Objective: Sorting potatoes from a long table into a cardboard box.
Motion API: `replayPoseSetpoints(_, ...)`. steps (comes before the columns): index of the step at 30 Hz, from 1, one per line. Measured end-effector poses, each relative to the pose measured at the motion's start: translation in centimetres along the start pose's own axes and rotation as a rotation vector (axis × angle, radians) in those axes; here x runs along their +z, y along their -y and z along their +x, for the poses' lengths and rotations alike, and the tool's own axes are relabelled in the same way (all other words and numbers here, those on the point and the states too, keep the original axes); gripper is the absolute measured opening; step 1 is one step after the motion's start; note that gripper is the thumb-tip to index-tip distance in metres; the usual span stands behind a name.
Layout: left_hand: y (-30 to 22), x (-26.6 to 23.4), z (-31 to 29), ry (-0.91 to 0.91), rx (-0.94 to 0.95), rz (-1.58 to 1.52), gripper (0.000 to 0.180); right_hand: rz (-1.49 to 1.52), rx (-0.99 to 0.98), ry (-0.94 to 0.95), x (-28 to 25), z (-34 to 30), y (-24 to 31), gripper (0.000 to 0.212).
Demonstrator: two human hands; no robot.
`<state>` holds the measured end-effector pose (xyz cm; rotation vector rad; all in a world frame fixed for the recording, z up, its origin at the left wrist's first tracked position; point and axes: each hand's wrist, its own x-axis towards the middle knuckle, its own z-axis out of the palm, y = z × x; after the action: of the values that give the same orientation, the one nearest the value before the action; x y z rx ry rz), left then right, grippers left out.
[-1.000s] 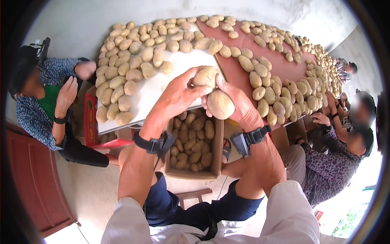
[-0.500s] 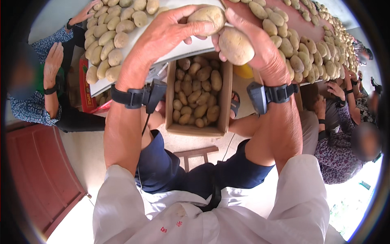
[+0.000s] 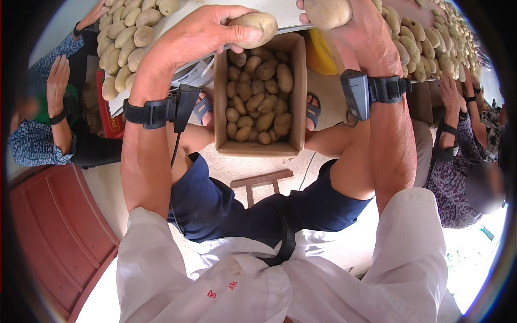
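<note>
My left hand is wrapped round a pale brown potato, its thumb lying across the front. In my right hand is another large potato, gripped from the right side near the top edge of the view. The two hands are apart, with the front edge of a white tabletop behind them. Below and between them stands an open cardboard box on the floor, holding many potatoes.
Potatoes are piled on the table at far left and far right. Co-workers sit on both sides: a patterned sleeve at left, a purple patterned shirt at right. A yellow object stands behind the box. A wooden stool frame lies between my knees.
My hands have moved apart: the left one leftward and slightly down, the right one up and to the right. Each still carries its potato. The box appears higher in view.
</note>
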<state>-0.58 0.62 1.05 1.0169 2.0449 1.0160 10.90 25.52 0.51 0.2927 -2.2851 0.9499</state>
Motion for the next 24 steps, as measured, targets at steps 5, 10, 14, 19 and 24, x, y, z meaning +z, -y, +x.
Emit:
replayPoseSetpoints(5, 1.3, 0.7, -0.2, 0.091, -0.057, 0.035, 0.055, -0.106, 0.003, 0.065, -0.6, 0.4, 0.6, 0.048)
replayPoseSetpoints(10, 1.3, 1.9, 0.3, 0.207, -0.167, 0.173, 0.049, 0.056, 0.167, 0.114, -1.0, 0.1, 0.7, 0.049)
replayPoseSetpoints(14, 2.5, 2.7, 0.2, 0.287, -0.236, 0.152, 0.055, 0.023, 0.279, 0.166, -1.5, 0.6, 2.1, 0.049)
replayPoseSetpoints(19, 3.5, 3.8, 0.1, 0.386, -0.169, 0.530, 0.048, -0.176, -0.060, 0.045, -1.2, -0.5, 0.8, 0.049)
replayPoseSetpoints(24, 2.1, 3.6, 1.4, 0.309, -0.262, 0.504, 0.030, 1.226, 0.777, 0.009, -0.7, -0.2, -1.3, 0.050)
